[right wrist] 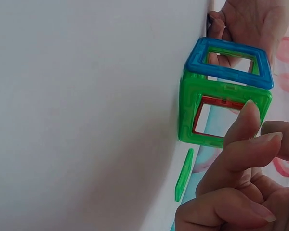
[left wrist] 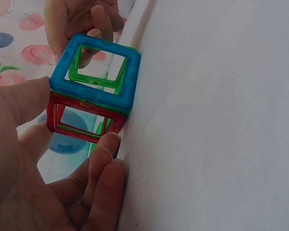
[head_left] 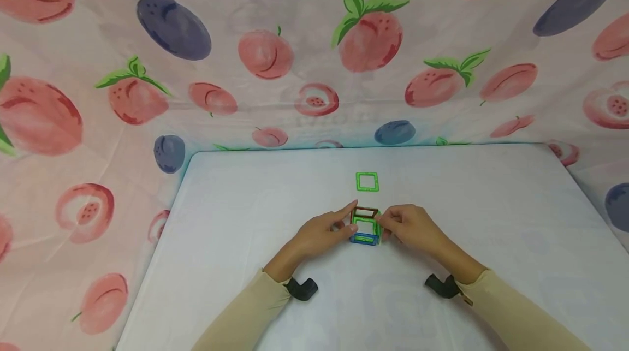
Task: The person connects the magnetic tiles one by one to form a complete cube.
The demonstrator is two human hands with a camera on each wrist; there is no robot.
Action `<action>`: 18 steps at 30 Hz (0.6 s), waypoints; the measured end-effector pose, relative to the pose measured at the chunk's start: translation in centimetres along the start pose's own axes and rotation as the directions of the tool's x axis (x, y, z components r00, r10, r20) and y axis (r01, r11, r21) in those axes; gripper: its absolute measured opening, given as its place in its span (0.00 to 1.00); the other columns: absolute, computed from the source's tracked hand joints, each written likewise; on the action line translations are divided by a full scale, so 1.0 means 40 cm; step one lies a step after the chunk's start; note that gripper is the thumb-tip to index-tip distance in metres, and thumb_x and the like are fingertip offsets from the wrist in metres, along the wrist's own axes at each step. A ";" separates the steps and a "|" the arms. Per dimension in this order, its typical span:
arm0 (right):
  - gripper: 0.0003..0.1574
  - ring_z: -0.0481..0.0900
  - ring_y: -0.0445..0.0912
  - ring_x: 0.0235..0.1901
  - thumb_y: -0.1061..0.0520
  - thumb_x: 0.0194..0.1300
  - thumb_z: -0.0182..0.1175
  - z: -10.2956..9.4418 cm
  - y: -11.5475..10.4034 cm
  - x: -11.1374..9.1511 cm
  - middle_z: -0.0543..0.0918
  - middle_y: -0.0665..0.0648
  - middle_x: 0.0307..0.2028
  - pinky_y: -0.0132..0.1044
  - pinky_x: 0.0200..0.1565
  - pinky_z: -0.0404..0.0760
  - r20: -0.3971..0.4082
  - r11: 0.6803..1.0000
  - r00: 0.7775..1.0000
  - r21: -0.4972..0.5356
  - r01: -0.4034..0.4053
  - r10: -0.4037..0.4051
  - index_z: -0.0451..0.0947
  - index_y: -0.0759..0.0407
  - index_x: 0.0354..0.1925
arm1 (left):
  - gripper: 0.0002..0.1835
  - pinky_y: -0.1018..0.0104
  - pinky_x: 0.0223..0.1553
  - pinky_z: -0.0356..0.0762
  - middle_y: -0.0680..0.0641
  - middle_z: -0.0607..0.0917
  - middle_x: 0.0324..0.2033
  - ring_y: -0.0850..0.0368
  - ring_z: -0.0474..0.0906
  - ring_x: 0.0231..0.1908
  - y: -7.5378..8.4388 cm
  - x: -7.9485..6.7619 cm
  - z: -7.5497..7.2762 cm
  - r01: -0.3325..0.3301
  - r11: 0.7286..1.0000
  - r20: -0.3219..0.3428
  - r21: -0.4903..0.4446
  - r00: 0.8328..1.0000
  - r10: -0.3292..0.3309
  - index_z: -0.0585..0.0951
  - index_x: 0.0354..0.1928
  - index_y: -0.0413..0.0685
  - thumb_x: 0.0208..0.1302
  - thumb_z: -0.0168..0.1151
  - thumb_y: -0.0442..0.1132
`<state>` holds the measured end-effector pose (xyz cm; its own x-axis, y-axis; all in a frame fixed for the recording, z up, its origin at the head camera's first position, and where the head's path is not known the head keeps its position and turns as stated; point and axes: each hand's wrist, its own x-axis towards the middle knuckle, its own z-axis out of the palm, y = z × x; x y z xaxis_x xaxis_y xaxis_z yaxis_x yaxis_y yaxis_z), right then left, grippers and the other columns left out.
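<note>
A small box of see-through magnetic tiles (head_left: 365,239) stands between both hands. Its near side is a blue tile (left wrist: 92,89), with a red tile (left wrist: 86,134) on the left and a green tile (right wrist: 226,87) on the right. My left hand (head_left: 321,233) holds the box's left side, thumb at the near corner and index finger reaching the far corner. From the other side my right hand (head_left: 410,225) pinches the green tile by its upper edge. One fingertip (right wrist: 250,108) lies over that tile's outer face.
Behind the box, a loose green square tile (head_left: 367,189) lies flat on the white table (head_left: 245,198). A fruit-print cloth (head_left: 314,67) hangs along the table's back and left sides.
</note>
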<state>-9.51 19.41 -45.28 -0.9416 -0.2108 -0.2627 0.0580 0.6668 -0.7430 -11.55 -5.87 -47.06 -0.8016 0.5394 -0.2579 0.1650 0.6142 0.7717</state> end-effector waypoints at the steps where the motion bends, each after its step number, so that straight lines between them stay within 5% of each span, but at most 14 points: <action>1: 0.18 0.70 0.45 0.18 0.46 0.75 0.59 -0.003 0.000 0.000 0.85 0.54 0.23 0.33 0.23 0.66 -0.004 1.000 1.000 -0.004 -0.001 0.001 0.85 0.56 0.35 | 0.33 0.62 0.41 0.71 0.55 0.80 0.42 0.59 0.75 0.40 0.001 0.000 0.000 0.001 1.000 0.001 -0.001 1.000 -0.001 0.59 0.77 0.80 0.73 0.53 0.65; 18: 0.19 0.73 0.47 0.23 0.43 0.74 0.60 -0.063 0.002 0.051 0.84 0.57 0.27 0.37 0.28 0.71 -0.060 0.999 0.998 -0.037 0.000 -0.003 0.83 0.57 0.42 | 0.32 0.62 0.41 0.71 0.55 0.80 0.43 0.59 0.74 0.41 0.006 0.004 -0.004 0.011 1.000 0.004 -0.011 1.000 -0.011 0.59 0.76 0.83 0.73 0.54 0.65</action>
<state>-12.27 20.83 -44.33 -0.9600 -0.1692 -0.2232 0.0454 0.6925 -0.7200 -11.74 -5.74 -46.81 -0.8009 0.5351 -0.2687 0.1500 0.6137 0.7752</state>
